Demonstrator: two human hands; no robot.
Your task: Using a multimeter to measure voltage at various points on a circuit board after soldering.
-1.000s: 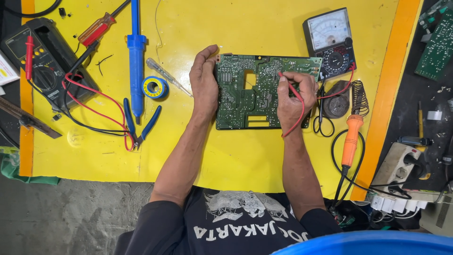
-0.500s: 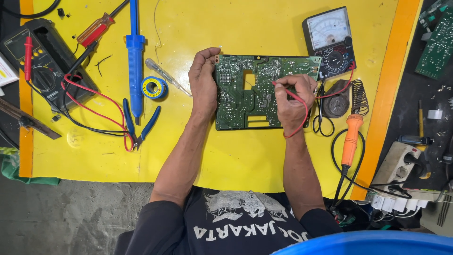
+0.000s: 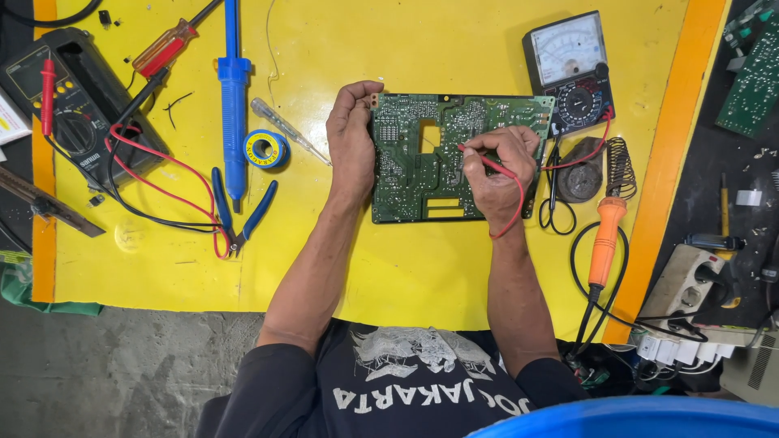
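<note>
Since the earlier view the right hand had slid its red probe a little toward the middle of the green circuit board, the tip now resting just right of the square cut-out, while the left hand had hardly shifted at all. That left hand was clenched around the board's left edge, thumb hooked over the top corner, and to my eye it was pinning the board flat so it would not skate under the probe's pressure. The right hand pinched the probe like a pen, fingers closed tight on it, its red lead looping down past the wrist and back up toward the analog meter at the board's upper right corner, kept near enough for the dial to be read at a glance. The board itself lay soldered side up in the middle of the yellow desk. An orange-handled soldering iron lay to the right, near its coil stand. On the left, well apart, sat a blue desoldering pump, a small blue-wrapped solder reel with a ring label, blue-handled cutters and a dark digital meter with a small pale label strip under its dial. A white power strip lay at the far right.
</note>
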